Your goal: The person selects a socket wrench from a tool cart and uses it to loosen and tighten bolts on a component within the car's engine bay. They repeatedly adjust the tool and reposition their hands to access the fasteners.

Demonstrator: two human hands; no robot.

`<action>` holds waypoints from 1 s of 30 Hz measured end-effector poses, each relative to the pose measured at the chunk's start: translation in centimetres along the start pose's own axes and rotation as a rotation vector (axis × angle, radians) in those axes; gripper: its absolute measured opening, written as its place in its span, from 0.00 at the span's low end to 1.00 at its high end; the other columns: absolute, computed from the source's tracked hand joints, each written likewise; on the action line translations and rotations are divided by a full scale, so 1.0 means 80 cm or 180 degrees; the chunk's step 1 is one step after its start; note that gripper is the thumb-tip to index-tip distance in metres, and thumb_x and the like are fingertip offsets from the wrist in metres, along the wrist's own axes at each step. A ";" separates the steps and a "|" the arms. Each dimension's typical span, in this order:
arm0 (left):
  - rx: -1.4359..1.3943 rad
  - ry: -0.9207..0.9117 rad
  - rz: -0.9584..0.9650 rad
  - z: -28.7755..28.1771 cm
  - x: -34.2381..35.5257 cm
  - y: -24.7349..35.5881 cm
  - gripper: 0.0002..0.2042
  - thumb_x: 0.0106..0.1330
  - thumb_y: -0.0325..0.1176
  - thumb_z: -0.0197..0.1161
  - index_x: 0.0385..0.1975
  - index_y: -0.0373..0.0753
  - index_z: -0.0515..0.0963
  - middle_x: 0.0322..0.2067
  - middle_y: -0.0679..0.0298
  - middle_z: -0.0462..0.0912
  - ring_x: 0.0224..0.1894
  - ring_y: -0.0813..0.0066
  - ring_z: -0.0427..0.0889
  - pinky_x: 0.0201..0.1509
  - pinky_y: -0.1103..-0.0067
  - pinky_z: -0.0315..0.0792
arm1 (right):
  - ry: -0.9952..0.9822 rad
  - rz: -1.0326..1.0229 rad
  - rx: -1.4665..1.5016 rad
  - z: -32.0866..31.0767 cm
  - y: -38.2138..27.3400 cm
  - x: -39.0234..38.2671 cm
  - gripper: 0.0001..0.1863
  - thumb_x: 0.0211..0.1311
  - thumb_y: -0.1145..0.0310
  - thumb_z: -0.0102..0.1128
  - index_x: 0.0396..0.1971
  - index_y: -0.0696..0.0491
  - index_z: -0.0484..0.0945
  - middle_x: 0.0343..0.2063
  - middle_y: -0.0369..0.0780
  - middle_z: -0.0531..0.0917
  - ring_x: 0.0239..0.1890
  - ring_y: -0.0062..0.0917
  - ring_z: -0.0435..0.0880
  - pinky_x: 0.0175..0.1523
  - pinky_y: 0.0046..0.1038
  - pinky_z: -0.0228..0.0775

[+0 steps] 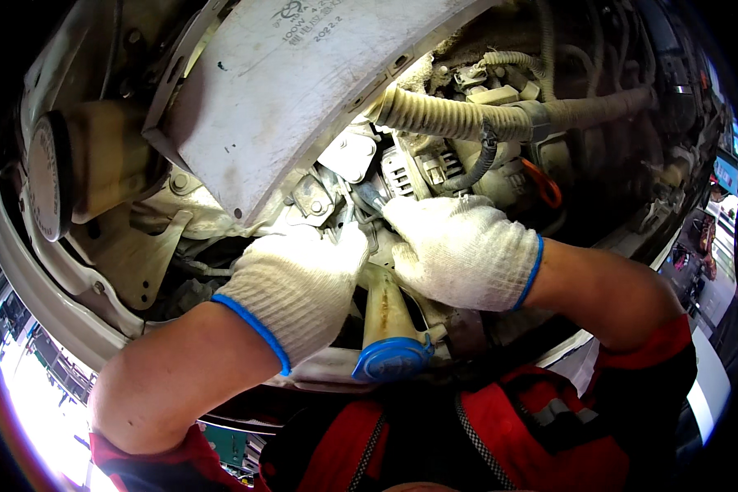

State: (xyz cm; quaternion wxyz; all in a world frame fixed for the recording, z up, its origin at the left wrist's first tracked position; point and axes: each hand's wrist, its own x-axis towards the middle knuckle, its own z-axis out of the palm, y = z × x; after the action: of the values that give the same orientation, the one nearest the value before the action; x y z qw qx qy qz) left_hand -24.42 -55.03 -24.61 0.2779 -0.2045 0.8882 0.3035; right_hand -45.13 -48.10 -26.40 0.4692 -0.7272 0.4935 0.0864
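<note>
In an engine bay, both my hands wear white knitted gloves with blue cuffs. My left hand (303,275) is closed, thumb and fingertips together beside a metal bracket (310,202); what they pinch, if anything, is hidden. My right hand (467,250) is curled, its fingertips at the lower end of a short dark grey cylindrical piece (371,195). Whether they grip that piece I cannot make out. Just beyond the right fingertips sits a finned alternator (399,174). A cream filler neck with a blue cap (394,358) stands below and between my hands.
A large pale metal panel (262,90) slants over the upper left. Across the upper right runs a ribbed hose (443,115). A brownish reservoir with a round black cap (49,176) is at far left. An orange loop (543,184) lies beyond my right hand.
</note>
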 end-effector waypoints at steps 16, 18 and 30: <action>-0.0161 -0.1187 -0.0016 -0.011 0.019 0.003 0.12 0.64 0.34 0.64 0.43 0.39 0.88 0.43 0.53 0.89 0.45 0.55 0.89 0.46 0.65 0.83 | -0.0780 -0.0464 -0.0827 -0.044 -0.044 0.038 0.13 0.55 0.68 0.63 0.38 0.61 0.83 0.33 0.48 0.85 0.38 0.40 0.86 0.46 0.35 0.81; -0.0302 -0.0992 -0.0019 0.005 0.019 0.004 0.12 0.65 0.34 0.63 0.44 0.38 0.87 0.44 0.53 0.89 0.45 0.55 0.89 0.47 0.64 0.83 | -0.0793 -0.0460 -0.0804 -0.041 -0.046 0.045 0.12 0.56 0.69 0.63 0.36 0.61 0.84 0.33 0.48 0.86 0.39 0.39 0.86 0.46 0.36 0.81; -0.0531 -0.0976 0.0093 -0.001 0.008 0.025 0.24 0.57 0.52 0.68 0.48 0.41 0.85 0.44 0.53 0.89 0.47 0.54 0.88 0.51 0.62 0.83 | -0.0845 0.0153 -0.1089 -0.064 -0.084 0.083 0.13 0.61 0.69 0.60 0.40 0.57 0.90 0.40 0.50 0.89 0.43 0.44 0.90 0.48 0.40 0.82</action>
State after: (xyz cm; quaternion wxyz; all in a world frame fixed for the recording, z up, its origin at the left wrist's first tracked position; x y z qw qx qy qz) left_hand -26.02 -53.74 -24.11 0.3877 -0.1652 0.8100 0.4078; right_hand -38.19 -55.77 -23.51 0.3977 -0.7665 0.4227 0.2750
